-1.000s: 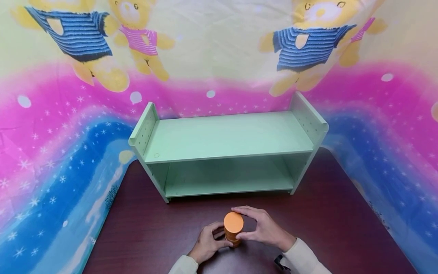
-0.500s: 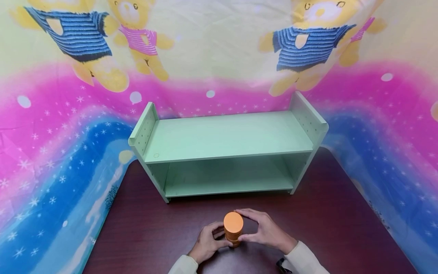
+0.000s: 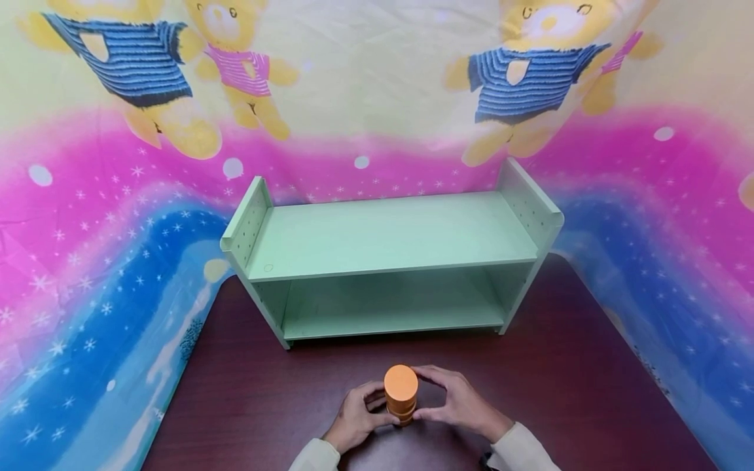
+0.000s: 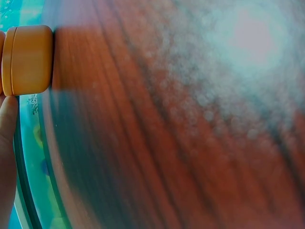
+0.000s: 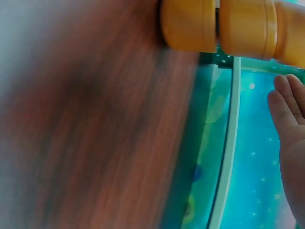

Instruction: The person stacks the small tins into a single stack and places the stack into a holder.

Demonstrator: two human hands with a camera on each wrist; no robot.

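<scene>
Orange round tins stand stacked upright near the front of the table; the flat lid of the top tin (image 3: 401,383) faces up. In the right wrist view, a bottom tin (image 5: 188,26), a middle tin (image 5: 245,26) and part of another above it show end to end. My left hand (image 3: 356,415) holds the lower part of the stack from the left, thumb in front. The left wrist view catches one finger (image 4: 8,117) at a tin's lid edge (image 4: 31,59). To the right, my right hand (image 3: 462,402) has its fingertips beside the stack, fingers straight in its wrist view (image 5: 290,109).
Behind the stack stands a pale green two-level shelf (image 3: 389,232) with raised side panels. It rests on a dark reddish-brown table (image 3: 253,392). A curtain printed with teddy bears (image 3: 365,78) surrounds the table's back and sides.
My right hand's fingers have slid down and to the right, off the far side of the top tin. The left hand and the stack have stayed nearly in place.
</scene>
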